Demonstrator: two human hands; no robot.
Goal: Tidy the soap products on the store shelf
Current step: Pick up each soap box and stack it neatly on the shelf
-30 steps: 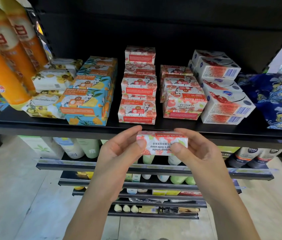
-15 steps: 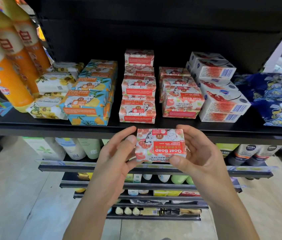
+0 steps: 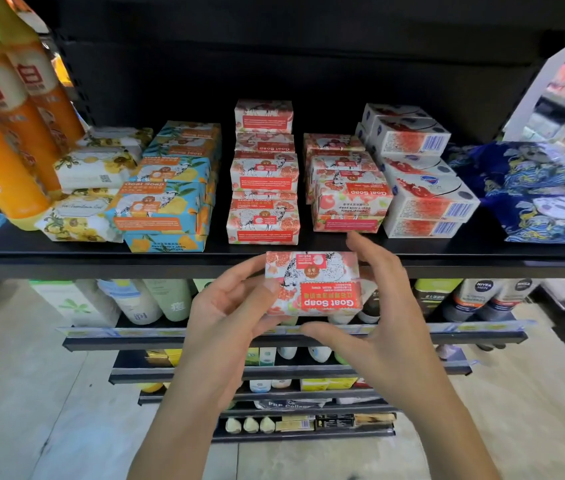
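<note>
Currently left hand [image 3: 229,317] grips goat soap box [image 3: 314,284]; right hand [image 3: 381,317] spread alongside.

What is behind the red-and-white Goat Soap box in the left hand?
Black metal shelf edge and lower-shelf bottles; the left hand's fingers behind the red-and-white cardboard soap box are covered.

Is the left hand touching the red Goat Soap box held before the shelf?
Touching. The head view shows the left hand gripping the Goat Soap box, thumb on its front left edge.
</note>
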